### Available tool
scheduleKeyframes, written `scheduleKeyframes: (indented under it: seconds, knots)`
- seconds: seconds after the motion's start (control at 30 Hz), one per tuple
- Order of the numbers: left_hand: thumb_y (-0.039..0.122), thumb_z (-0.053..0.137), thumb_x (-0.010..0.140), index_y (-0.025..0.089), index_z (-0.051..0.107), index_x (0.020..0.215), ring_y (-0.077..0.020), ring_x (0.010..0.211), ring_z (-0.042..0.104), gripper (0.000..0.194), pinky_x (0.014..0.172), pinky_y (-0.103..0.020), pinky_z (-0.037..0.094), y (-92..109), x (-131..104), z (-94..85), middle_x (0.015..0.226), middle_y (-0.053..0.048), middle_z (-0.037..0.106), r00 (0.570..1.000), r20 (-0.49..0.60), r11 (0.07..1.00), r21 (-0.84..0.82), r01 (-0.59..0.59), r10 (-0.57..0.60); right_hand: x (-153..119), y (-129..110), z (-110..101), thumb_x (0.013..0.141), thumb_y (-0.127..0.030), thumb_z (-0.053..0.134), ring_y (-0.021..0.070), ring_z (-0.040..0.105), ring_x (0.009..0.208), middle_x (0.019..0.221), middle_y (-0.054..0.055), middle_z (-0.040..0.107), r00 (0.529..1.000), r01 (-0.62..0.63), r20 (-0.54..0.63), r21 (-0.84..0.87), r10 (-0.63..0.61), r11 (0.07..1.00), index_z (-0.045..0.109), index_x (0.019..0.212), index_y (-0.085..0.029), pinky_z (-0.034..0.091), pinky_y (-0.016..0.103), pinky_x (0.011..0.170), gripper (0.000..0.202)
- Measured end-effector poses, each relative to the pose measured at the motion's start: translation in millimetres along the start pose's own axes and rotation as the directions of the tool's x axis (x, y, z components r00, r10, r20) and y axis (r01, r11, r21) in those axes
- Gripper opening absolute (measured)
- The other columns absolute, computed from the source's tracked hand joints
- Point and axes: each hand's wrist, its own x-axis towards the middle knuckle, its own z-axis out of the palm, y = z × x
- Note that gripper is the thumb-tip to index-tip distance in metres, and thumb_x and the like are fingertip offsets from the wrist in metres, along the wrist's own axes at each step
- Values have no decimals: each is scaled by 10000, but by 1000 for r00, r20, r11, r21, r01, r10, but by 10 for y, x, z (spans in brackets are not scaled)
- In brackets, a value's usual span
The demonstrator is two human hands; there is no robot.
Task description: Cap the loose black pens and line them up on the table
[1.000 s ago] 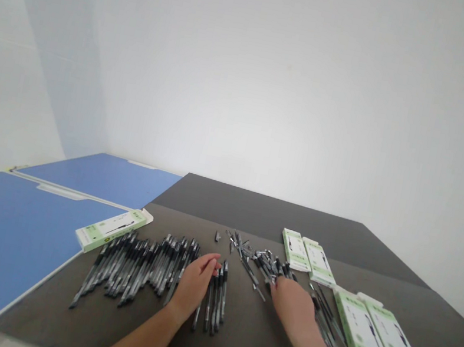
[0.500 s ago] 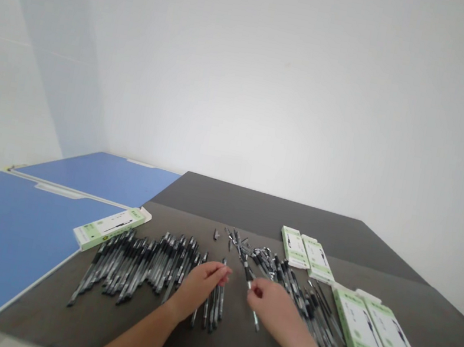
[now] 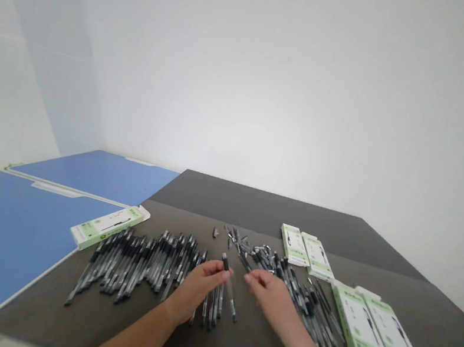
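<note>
My left hand (image 3: 199, 286) is closed on a gel pen (image 3: 230, 294) with a clear barrel and a dark grip, pinched near its upper end. The pen slants down to the right, its tip end pointing up and away. To the right of it, my right hand (image 3: 268, 295) has thumb and forefinger pressed together beside a dark pen part (image 3: 245, 263); whether it grips that part I cannot make out. Under and left of my left hand lies a row of pens (image 3: 162, 263). Right of my right hand is a pile of pen barrels and small parts (image 3: 282, 269).
A green-and-white pen box (image 3: 110, 227) lies at the left table edge. Two more boxes (image 3: 305, 252) lie at the back right, and two larger-looking ones (image 3: 382, 337) nearer right. A small dark piece (image 3: 215, 232) sits behind the hands. Blue tables (image 3: 15, 231) adjoin on the left.
The pen that was at my right hand's fingertips is now in my left hand. My right hand has moved slightly up and left, away from the pen's barrel.
</note>
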Motion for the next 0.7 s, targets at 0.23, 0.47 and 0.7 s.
scheduleKeyframes:
  seconds: [0.23,0.47,0.7]
  knots:
    - [327,704,650,151,655,738,-108,695,553,203,748,-235,421,-72,64,-48,765,-15,647,986,-153,975,-221,30,-65,165,289,74,782,-240,487,276,636,851,861,160,691,984,-172,-26,-364,174,916,676,828,-137,427,318,692,220]
    - [333,685,672,145,656,764,-115,724,546,211,761,-237,418,-85,42,-47,793,-23,639,990,-124,988,-145,45,-63,204,206,121,736,-79,440,291,632,868,889,209,675,987,-149,0,-390,162,909,677,809,-86,422,342,724,247]
    - [325,646,719,166,679,874,-137,816,557,225,827,-259,399,-66,38,-43,884,-39,648,995,-61,986,-152,68,-77,100,82,-134,759,-208,439,146,600,643,682,34,657,994,2,112,-148,15,989,644,733,-182,404,217,586,209]
